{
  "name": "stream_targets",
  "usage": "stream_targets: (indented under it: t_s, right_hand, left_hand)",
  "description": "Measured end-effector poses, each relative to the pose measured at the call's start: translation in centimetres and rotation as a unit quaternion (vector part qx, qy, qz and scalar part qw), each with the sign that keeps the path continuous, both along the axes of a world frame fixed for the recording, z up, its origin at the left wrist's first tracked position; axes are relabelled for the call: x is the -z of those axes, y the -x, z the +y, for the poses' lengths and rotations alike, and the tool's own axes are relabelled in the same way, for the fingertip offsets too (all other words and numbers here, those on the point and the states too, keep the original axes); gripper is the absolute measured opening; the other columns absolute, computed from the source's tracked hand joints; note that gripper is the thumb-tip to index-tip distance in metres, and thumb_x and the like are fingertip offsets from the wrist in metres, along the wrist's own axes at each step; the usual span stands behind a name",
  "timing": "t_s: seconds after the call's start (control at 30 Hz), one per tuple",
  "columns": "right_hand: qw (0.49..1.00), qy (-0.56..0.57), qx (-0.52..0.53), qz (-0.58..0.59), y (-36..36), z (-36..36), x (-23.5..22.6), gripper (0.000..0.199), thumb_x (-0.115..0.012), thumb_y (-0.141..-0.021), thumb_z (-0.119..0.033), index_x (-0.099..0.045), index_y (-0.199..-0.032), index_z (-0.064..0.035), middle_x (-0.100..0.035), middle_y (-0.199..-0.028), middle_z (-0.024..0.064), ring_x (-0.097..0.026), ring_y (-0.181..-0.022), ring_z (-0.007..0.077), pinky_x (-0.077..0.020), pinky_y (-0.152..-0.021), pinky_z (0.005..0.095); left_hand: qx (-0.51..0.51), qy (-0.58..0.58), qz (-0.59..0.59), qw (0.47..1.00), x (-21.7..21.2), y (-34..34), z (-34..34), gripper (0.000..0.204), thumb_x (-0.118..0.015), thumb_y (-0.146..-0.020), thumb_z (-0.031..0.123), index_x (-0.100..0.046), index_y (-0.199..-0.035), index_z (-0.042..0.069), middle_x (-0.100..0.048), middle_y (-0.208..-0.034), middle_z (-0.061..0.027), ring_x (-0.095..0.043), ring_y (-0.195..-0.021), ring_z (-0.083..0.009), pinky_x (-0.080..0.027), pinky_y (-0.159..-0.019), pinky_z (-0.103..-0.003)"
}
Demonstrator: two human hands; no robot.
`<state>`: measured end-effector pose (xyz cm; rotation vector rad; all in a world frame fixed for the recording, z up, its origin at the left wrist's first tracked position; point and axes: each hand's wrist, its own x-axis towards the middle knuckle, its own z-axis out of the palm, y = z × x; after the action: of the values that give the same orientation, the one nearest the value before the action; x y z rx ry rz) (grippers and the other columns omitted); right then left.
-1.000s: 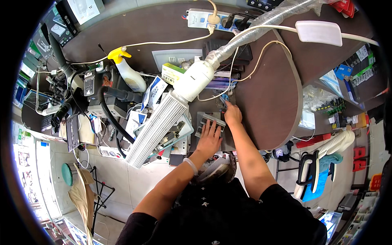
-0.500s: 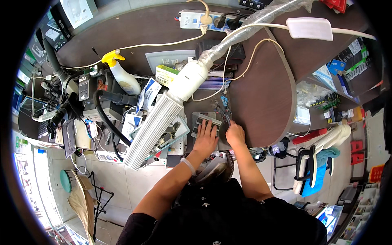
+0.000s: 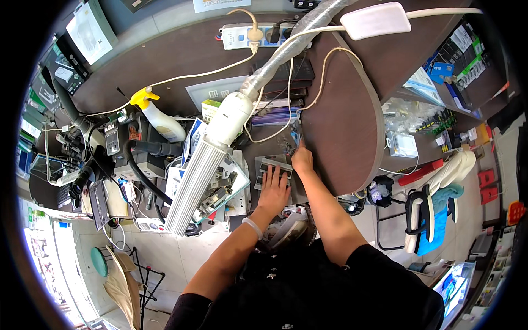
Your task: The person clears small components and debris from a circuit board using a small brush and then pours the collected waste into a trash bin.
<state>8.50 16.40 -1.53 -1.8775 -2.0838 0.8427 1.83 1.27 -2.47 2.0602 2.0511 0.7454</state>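
Observation:
My left hand (image 3: 274,191) lies with its fingers stretched flat over a grey, flat metal-looking device (image 3: 269,161) at the front of the desk. The device is partly covered, so its kind is unclear. To its right, my right hand (image 3: 303,160) reaches farther in, its fingers curled beside a cluster of thin dark and blue hand tools (image 3: 296,135). What the right fingers hold, if anything, is too small to make out. Behind the tools lie flat blue-purple packets (image 3: 272,116).
A lamp with a white ribbed housing (image 3: 195,187) slants over the desk (image 3: 349,121) left of my hands. Beyond it stand a yellow-topped spray bottle (image 3: 160,118) and cluttered equipment. A white cable runs from the power strip (image 3: 236,36). A chair (image 3: 421,220) stands at the right.
My right hand has moved farther in, toward the blue tool at the back of the cluster. My left hand remains flat on the device. The whole view has shifted a little.

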Motion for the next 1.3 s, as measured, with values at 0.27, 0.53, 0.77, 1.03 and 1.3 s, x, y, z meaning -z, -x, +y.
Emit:
stream_targets:
  t_s: [0.27,0.53,0.77,1.03,1.3]
  right_hand:
    - [0.999,-0.028,-0.024,-0.036,-0.2,-1.6,-1.4,0.045,-0.045,-0.080,-0.007,-0.039,-0.124,-0.0020,-0.057,-0.095,0.0285,-0.055,-0.092,0.0416,-0.0444,-0.080,0.0462]
    - [0.996,-0.070,0.036,0.034,-0.5,-0.1,1.3,0.032,-0.044,-0.082,-0.009,-0.047,-0.112,-0.0001,-0.058,-0.089,0.0284,-0.055,-0.086,0.0436,-0.0439,-0.076,0.0488]
    - [0.997,-0.035,0.033,0.059,-0.3,2.1,2.1,0.030,-0.044,-0.080,-0.008,-0.049,-0.108,0.0003,-0.057,-0.093,0.0283,-0.054,-0.091,0.0432,-0.0437,-0.080,0.0475]
    - [0.996,0.037,-0.035,-0.078,-3.6,-4.3,-1.9,0.032,-0.042,-0.080,-0.007,-0.048,-0.111,-0.0009,-0.057,-0.097,0.0274,-0.056,-0.092,0.0415,-0.0458,-0.078,0.0472]
    - [0.999,-0.039,-0.023,-0.015,-1.9,-1.4,0.0,0.041,-0.044,-0.079,-0.004,-0.046,-0.120,-0.0066,-0.056,-0.097,0.0268,-0.056,-0.086,0.0409,-0.0457,-0.075,0.0469]
  left_hand:
    - [0.002,-0.002,0.012,1.000,0.1,0.1,-0.1,0.046,-0.053,-0.082,0.022,-0.041,-0.119,-0.001,-0.027,-0.133,-0.0242,-0.020,-0.126,-0.0429,-0.022,-0.101,-0.052]
    - [0.004,-0.001,0.016,1.000,-0.2,0.0,0.0,0.046,-0.053,-0.082,0.022,-0.041,-0.119,-0.001,-0.028,-0.132,-0.0244,-0.021,-0.125,-0.0431,-0.023,-0.100,-0.052]
    - [0.010,-0.009,0.020,1.000,-0.2,-0.3,0.4,0.047,-0.054,-0.080,0.021,-0.041,-0.119,-0.001,-0.027,-0.133,-0.0241,-0.022,-0.125,-0.0436,-0.023,-0.100,-0.052]
    - [-0.002,-0.001,0.010,1.000,0.0,-0.2,0.1,0.048,-0.056,-0.079,0.021,-0.041,-0.120,0.000,-0.027,-0.133,-0.0236,-0.021,-0.125,-0.0428,-0.022,-0.101,-0.051]
    - [-0.003,0.009,0.016,1.000,-0.4,-0.4,0.2,0.046,-0.053,-0.081,0.021,-0.041,-0.119,-0.002,-0.027,-0.133,-0.0239,-0.021,-0.126,-0.0427,-0.021,-0.101,-0.052]
